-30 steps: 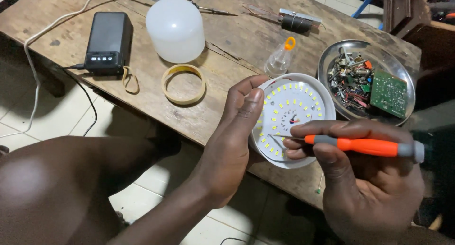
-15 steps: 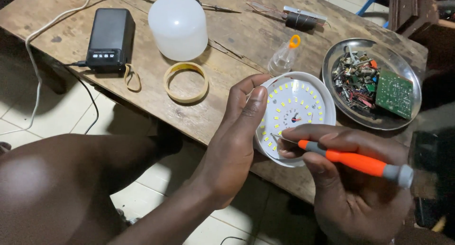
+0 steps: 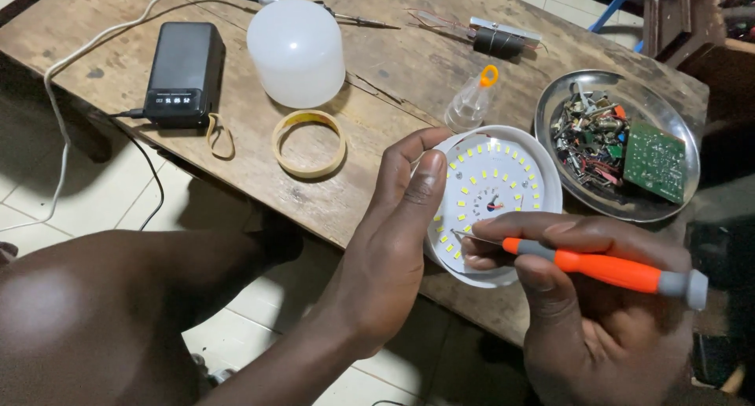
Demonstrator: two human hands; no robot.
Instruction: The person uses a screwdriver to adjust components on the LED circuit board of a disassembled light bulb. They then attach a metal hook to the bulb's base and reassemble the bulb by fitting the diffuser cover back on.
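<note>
My left hand [image 3: 393, 241] grips the rim of a round white lamp body [image 3: 503, 190] whose disc carries several small yellow light chips. My right hand [image 3: 582, 296] holds an orange and grey screwdriver [image 3: 605, 268], its thin metal tip resting on the lower left part of the disc. The lamp is held just above the near edge of a worn wooden table [image 3: 377, 99].
On the table lie a white dome cover [image 3: 296, 52], a ring of tape [image 3: 308, 143], a black box with a cable [image 3: 185, 72], a small clear bottle with an orange cap [image 3: 474, 99], and a metal dish [image 3: 676, 123] holding scrap parts and a green circuit board [image 3: 653, 161]. My knee is at lower left.
The screwdriver tip has slid a little toward the lower left of the disc, and my right hand has shifted slightly with it. The left hand keeps its grip.
</note>
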